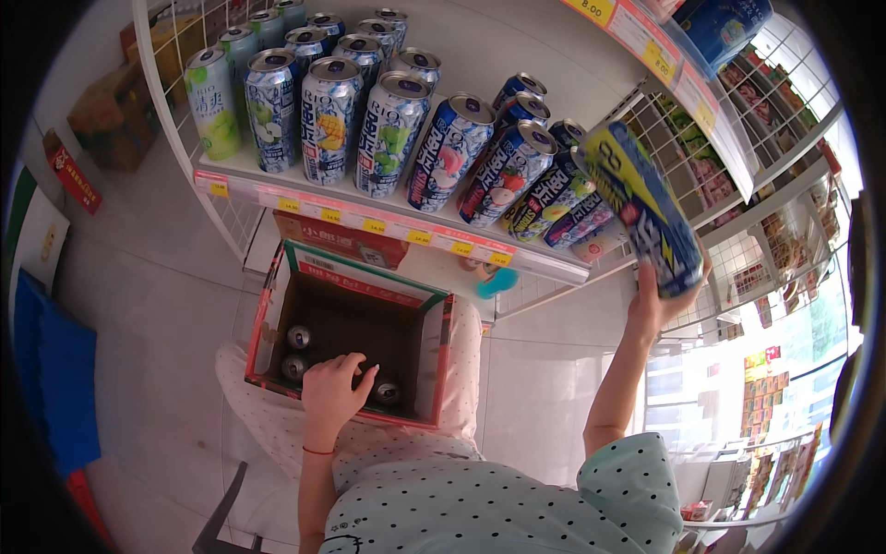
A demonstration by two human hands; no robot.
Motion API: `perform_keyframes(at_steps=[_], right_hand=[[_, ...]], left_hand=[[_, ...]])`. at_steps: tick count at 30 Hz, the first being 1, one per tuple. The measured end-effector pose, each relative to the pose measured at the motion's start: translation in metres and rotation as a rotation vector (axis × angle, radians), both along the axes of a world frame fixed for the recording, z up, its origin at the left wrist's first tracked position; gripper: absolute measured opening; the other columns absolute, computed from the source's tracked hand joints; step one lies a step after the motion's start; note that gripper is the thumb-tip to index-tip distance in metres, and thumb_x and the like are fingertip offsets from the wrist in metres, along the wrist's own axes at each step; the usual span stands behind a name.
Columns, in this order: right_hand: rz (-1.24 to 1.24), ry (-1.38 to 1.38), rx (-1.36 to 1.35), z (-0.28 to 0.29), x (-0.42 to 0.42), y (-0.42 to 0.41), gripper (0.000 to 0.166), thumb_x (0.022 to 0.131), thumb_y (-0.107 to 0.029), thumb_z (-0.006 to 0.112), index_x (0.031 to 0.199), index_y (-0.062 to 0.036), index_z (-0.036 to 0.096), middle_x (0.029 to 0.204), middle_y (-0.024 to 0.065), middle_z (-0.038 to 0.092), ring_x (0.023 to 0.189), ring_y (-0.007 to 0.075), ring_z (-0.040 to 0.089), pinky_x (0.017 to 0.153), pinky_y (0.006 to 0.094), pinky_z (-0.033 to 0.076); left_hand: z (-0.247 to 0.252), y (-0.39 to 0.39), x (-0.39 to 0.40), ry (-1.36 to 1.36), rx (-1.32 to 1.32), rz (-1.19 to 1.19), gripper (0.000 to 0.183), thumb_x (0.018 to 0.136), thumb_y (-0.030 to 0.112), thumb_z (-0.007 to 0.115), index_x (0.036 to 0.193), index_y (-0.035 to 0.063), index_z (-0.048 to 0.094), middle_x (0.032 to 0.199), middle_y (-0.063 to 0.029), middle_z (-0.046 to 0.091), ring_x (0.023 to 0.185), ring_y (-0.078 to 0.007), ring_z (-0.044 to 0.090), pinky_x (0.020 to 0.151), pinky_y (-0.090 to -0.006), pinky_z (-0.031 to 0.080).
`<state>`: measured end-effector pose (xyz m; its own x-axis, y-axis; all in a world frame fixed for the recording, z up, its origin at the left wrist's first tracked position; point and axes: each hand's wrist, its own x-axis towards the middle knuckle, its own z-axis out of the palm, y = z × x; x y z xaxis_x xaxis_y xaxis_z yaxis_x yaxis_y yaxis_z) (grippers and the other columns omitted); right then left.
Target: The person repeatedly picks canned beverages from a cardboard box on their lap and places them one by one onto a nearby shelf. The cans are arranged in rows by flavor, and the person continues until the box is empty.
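Observation:
My right hand is raised at the right, gripping the lower end of a tall blue and yellow-green drink can, tilted and slightly blurred. My left hand hangs over the near edge of an open cardboard box, fingers loosely curled and apart, holding nothing. Inside the box, a can stands at the left with a second can below it. Another can is right of my left hand. Rows of tall RIO cans stand upright on the white shelf, including a pale green one at the left end.
Price tags line the shelf's front edge. A higher shelf juts in at the upper right, beside wire mesh panels. Beneath the can shelf lie a red carton and a turquoise object. Brown cartons sit at the upper left.

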<state>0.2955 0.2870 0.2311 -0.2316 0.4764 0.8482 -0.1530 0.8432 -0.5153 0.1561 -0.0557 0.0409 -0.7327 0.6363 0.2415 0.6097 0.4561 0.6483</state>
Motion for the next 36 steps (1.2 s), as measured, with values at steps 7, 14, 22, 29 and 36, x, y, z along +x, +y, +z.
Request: perform_keyframes(at_steps=[7,14,22,29,36], right_hand=[[-0.306,-0.147,0.333,0.033,-0.081,0.036,0.075,0.063,-0.019,0.087,0.119,0.0046,0.044,0.109,0.0161,0.051,0.101,0.0239,0.055,0.087,0.0329,0.046],[-0.229,-0.394,0.204,0.079,-0.138,0.133,0.071,0.065,-0.03,0.086,0.116,0.0029,0.05,0.101,0.0179,0.063,0.088,0.025,0.063,0.077,0.0326,0.052],[0.073,-0.905,-0.338,0.111,-0.187,0.164,0.067,0.069,-0.028,0.082,0.12,0.0019,0.052,0.103,0.017,0.065,0.07,0.0233,0.07,0.06,0.0274,0.061],[0.063,-1.2,-0.173,0.102,-0.204,0.174,0.065,0.068,-0.032,0.082,0.116,0.0034,0.055,0.1,0.0143,0.066,0.064,0.0203,0.069,0.055,0.0269,0.059],[0.13,-1.353,-0.028,0.083,-0.224,0.181,0.07,0.067,-0.038,0.082,0.114,0.004,0.054,0.101,0.0149,0.064,0.074,0.0193,0.068,0.056,0.0277,0.059]], left_hand=[[-0.004,-0.003,-0.002,-0.004,0.038,0.051,0.016,0.076,0.021,0.074,0.08,0.0091,0.064,0.063,-0.0008,0.062,0.047,-0.0165,0.056,0.046,-0.0286,0.042],[0.0,0.0,-0.004,-0.027,0.091,0.069,0.018,0.074,0.021,0.076,0.077,0.0081,0.064,0.062,-0.0005,0.062,0.044,-0.0145,0.054,0.044,-0.0276,0.04],[0.004,-0.001,-0.005,-0.089,0.079,0.103,0.018,0.074,0.021,0.076,0.075,0.008,0.063,0.06,-0.0007,0.06,0.044,-0.0149,0.054,0.045,-0.0273,0.039],[0.009,0.002,-0.007,-0.129,0.121,0.157,0.016,0.074,0.018,0.076,0.075,0.0069,0.064,0.059,-0.0021,0.06,0.044,-0.0136,0.054,0.045,-0.0258,0.04],[0.011,0.003,-0.006,-0.161,0.07,0.159,0.016,0.073,0.018,0.076,0.075,0.0067,0.065,0.058,-0.0026,0.06,0.045,-0.0144,0.055,0.046,-0.0262,0.041]])
